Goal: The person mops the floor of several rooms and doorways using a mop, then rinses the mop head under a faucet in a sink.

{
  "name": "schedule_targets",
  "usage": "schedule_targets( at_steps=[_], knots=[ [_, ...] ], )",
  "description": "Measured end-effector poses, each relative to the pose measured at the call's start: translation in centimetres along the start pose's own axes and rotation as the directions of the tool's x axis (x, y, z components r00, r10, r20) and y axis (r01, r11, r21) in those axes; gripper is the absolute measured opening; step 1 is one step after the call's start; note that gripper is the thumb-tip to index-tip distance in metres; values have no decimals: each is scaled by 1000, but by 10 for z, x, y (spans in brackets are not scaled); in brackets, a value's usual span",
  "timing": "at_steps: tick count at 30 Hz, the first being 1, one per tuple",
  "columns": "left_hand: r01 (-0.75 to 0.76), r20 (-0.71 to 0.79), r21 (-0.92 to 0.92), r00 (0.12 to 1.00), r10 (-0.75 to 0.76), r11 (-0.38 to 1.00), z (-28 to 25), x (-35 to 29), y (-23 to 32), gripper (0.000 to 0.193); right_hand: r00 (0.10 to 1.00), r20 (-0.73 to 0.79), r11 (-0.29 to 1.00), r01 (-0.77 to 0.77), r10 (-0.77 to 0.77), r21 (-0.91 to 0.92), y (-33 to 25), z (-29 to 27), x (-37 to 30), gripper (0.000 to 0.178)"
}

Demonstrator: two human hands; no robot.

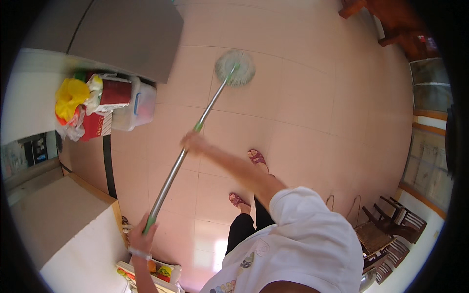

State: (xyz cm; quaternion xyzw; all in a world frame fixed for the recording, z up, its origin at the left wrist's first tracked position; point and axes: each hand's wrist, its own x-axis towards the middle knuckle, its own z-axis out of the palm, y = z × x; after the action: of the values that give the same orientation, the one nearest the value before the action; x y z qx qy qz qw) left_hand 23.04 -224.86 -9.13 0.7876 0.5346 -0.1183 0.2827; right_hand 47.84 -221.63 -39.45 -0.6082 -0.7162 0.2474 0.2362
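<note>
A mop with a long metal pole (168,183) runs slantwise across the view. Its round, pale, fringed head (235,68) lies on the tiled floor at the far middle, slightly blurred. My left hand (141,237) is closed around the green grip at the pole's near end, with a pale band on the wrist. Farther up, just below a green joint, my right hand (194,142) wraps the pole; that arm reaches across from the right and is a little blurred.
A grey cabinet (127,39) stands at the far left. Beside it are a clear plastic box (134,110), red bags and a yellow bag (72,97). Dark wooden chairs (386,227) are at the near right, and reddish wooden furniture (395,22) at the far right. My sandalled feet are on the floor.
</note>
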Motion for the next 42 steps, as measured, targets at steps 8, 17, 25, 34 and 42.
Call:
schedule_targets(
  at_steps=[8, 17, 25, 34, 42],
  knots=[
    [-215, 224, -317, 929, 293, 924, 203, 237, 261, 55, 857, -244, 749, -516, 454, -416, 289, -176, -102, 17],
    [-425, 277, -171, 845, 457, 889, 231, 180, 258, 60, 719, -41, 556, -571, 694, -603, 260, -197, -177, 18],
    [-446, 255, 37, 869, 423, 894, 136, -36, 8, 62, 777, 259, 783, -428, 574, -452, 55, 6, -207, 16],
    [33, 118, 390, 989, -86, 920, -26, -367, -248, 53, 877, 455, 973, -214, 152, 87, -380, 243, -186, 14],
    [258, -111, 474, 966, -233, 842, -88, -503, -218, 34, 734, 482, 829, 197, -479, 524, -541, 258, -159, 21]
  ],
)
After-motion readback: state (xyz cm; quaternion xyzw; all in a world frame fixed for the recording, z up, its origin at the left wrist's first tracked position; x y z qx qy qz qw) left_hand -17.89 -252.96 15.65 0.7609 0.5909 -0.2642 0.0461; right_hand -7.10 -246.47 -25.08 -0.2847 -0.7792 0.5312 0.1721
